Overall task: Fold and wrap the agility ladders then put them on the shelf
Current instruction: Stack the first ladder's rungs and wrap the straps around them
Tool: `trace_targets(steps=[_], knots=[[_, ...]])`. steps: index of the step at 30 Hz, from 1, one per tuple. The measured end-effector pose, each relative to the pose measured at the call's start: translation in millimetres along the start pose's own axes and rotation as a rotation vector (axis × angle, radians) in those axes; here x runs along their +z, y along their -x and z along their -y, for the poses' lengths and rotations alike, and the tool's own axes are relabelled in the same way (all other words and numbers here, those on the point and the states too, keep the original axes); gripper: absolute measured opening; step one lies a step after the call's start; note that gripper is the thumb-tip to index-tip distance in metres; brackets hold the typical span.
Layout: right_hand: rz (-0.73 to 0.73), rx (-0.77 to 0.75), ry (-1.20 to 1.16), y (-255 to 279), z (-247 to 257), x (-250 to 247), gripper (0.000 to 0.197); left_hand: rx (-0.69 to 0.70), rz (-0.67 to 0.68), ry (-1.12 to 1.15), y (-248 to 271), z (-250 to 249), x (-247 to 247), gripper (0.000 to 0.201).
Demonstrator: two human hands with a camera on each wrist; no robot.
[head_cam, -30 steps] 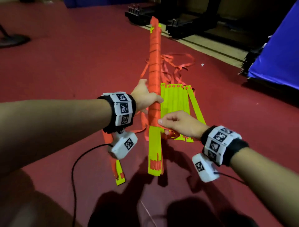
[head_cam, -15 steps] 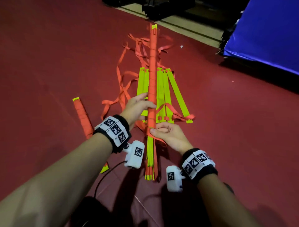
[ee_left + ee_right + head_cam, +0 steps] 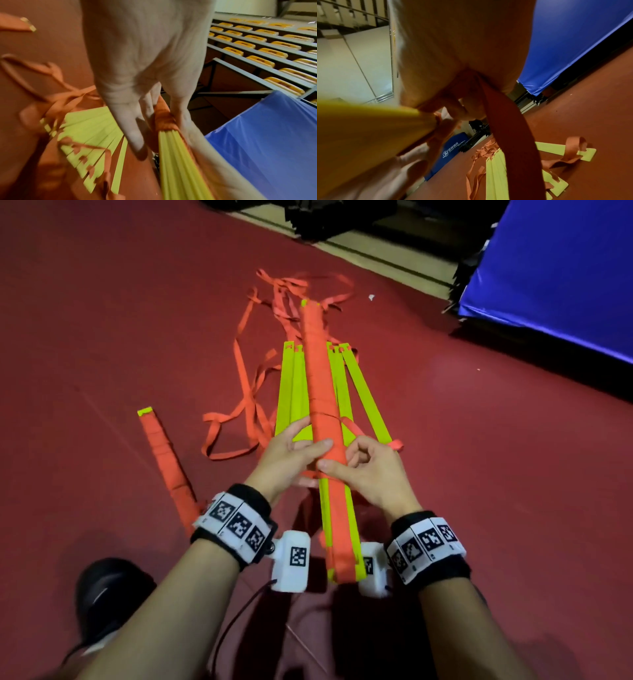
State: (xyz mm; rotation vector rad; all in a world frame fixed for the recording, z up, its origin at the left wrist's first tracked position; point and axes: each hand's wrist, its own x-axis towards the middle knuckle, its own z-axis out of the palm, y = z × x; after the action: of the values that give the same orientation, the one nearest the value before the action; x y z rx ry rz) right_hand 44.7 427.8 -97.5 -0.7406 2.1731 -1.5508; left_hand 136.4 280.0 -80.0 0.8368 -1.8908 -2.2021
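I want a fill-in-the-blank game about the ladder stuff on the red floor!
1. The strap wound round the bundle is ____.
2. The flat rungs lying on the floor are bright ____.
3. Both hands hold the same ____: the left hand grips it, the right hand pinches its strap.
4. The big mat at the far right is ____.

Missing words: orange; yellow; bundle; blue
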Motion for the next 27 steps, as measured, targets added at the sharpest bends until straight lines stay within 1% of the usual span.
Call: trace_targets(steps=[2,4,6,7,9,11,12,14,19,22,25,27], knots=[[0.004,-0.006,0.031,-4.0,0.9,6.2,0.051,-0.042,-0.041,0.124,-2.2,12.4,0.3,0.06],[0.044,-0.002,0.061,-6.7,-4.2,10.8,0.046,-0.115,-0.042,0.241,-3.8,20.1,-2.8,0.058],[0.112,0.046,0.086,-9.3,-12.3,14.4,0.04,-0.168,-0.043,0.272,-8.1,29.9,-7.7,0.054],[0.172,0.098,0.095,-12.8,-16.5,15.2,0.035,-0.177,-0.044,0.253,-12.4,35.9,-10.5,0.05],[0.352,0.246,0.115,-22.0,-22.1,14.3,0.027,-0.197,-0.059,0.162,-20.6,46.9,-16.0,0.046],[0.511,0.368,0.119,-32.2,-27.5,13.0,0.025,-0.222,-0.081,0.093,-31.0,58.0,-20.3,0.049],[0.555,0.405,0.121,-34.6,-31.8,13.7,0.026,-0.242,-0.09,0.077,-34.2,63.7,-21.3,0.052],[0.569,0.446,0.125,-36.3,-42.2,17.5,0.027,-0.29,-0.097,0.064,-38.1,71.0,-21.8,0.054],[0.523,0.498,0.105,-27.5,-77.7,34.5,0.028,-0.44,-0.151,0.049,-46.9,93.9,-16.3,0.043],[0.487,0.51,0.048,-20.8,-97.1,38.1,0.025,-0.455,-0.157,0.06,-45.3,103.4,-15.2,0.033],[0.43,0.56,0.018,-14.1,-112.0,37.8,0.018,-0.473,-0.154,0.057,-45.3,110.8,-10.7,0.035],[0.429,0.584,0.032,-12.4,-118.4,38.7,0.016,-0.477,-0.165,0.026,-47.0,113.2,-6.0,0.037]])
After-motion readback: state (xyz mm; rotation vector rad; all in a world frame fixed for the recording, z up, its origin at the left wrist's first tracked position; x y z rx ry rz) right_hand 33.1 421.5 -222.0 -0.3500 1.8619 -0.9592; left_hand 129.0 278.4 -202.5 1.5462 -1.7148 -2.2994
